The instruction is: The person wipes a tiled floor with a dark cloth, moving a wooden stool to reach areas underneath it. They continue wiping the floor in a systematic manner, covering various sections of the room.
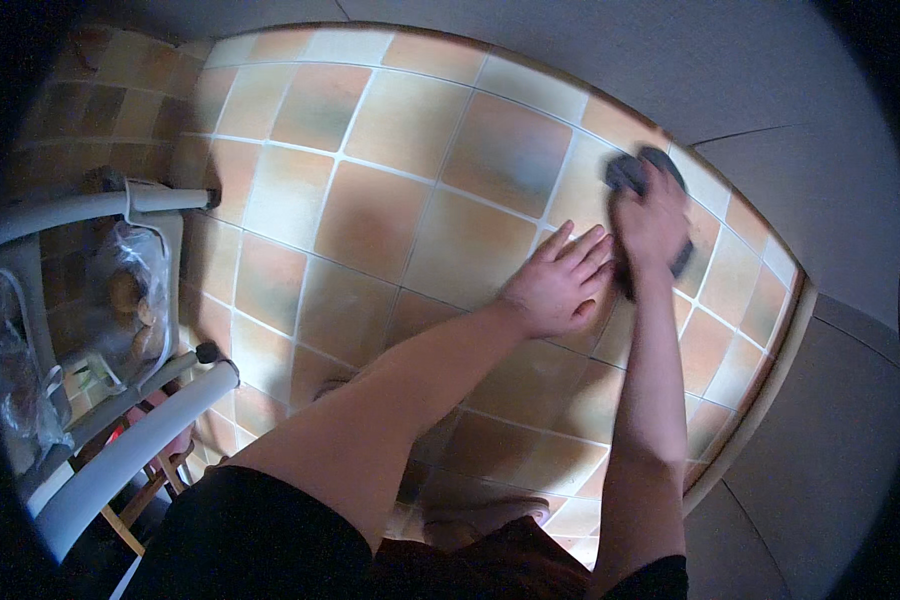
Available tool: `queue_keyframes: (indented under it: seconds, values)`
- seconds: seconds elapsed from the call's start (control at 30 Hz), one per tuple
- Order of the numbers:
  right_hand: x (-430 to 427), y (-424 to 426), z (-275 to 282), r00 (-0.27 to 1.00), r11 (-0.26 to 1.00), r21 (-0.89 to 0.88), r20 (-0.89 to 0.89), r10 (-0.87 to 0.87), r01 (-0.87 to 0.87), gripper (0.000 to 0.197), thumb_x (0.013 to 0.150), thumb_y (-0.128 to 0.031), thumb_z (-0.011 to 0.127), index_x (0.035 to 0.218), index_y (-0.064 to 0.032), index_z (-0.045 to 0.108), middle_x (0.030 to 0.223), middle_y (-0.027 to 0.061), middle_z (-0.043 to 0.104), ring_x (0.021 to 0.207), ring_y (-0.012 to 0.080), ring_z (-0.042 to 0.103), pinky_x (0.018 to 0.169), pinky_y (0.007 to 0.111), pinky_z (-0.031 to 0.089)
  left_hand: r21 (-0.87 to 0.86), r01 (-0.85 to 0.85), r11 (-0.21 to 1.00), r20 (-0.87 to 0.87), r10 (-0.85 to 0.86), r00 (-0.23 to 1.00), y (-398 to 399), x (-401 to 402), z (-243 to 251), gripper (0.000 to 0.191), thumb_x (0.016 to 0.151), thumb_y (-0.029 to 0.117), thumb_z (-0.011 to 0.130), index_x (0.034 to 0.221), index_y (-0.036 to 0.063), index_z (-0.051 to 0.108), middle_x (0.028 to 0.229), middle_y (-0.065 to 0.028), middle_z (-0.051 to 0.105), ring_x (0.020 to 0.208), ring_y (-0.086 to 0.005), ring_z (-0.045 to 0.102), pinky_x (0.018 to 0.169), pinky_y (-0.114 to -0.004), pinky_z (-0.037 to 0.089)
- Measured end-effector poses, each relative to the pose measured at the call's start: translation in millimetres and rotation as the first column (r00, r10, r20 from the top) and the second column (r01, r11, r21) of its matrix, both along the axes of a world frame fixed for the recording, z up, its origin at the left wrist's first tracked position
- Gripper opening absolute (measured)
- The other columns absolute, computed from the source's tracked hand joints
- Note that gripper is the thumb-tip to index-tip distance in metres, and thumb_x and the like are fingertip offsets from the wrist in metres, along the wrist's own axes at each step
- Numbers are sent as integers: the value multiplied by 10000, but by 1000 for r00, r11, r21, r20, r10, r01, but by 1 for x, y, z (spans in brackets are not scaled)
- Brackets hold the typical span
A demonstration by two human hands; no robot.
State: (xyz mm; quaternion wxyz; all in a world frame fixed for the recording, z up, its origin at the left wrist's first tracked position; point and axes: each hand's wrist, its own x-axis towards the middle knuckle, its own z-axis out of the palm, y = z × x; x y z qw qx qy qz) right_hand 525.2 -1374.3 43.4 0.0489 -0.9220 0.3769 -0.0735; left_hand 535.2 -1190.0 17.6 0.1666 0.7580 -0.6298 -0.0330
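Below me spreads a floor of orange and cream tiles (379, 225). At its right side my right hand (651, 217) is pressed over a dark, blurred cloth (626, 174), parts of which stick out above and beside the fingers. Just left of it, my left hand (559, 285) is held palm down with fingers apart and nothing in it; whether it touches the tiles I cannot tell.
A grey-white rack (169, 199) on the left holds clear plastic bags (139, 247), one with brown round items. A wooden chair or stool frame (131, 521) stands lower left. Grey panels (765, 67) border the tiles above and at right. My slipper (495, 514) shows below.
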Motion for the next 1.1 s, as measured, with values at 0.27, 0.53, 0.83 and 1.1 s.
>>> queue_keyframes:
  seconds: [0.27,0.53,0.83,1.1]
  values:
    - [186,182,6,850,840,161,-9,527,-519,534,801,-331,651,1300,-146,604,1398,123,539,1303,317,482,1046,575,384,-107,46,993,-161,-63,985,-2,2,-7,543,917,334,428,1373,54,524,1519,-185,401,1453,-313,306,1192,-556,173]
    - [102,50,-12,955,967,103,208,210,-235,451,800,-319,643,1199,-110,648,1193,153,647,1118,347,601,925,483,505,-106,46,993,-62,-53,997,6,2,-16,602,901,450,500,1358,58,538,1475,-152,455,1437,-294,317,1188,-546,190]
    - [-147,-27,0,892,896,226,162,-422,383,542,850,-317,606,1343,-96,567,1328,218,588,1223,386,557,1076,449,418,-151,78,985,-113,-95,989,104,126,11,452,862,226,624,1282,61,596,1431,-133,495,1330,-303,455,1171,-511,270]
    - [25,47,7,932,928,101,9,-363,360,534,891,-414,526,1339,-126,565,1311,181,608,1194,401,576,1045,495,451,-8,-485,874,-127,481,868,200,155,3,574,887,268,594,1376,-6,469,1527,-232,343,1431,-425,299,1159,-626,196]
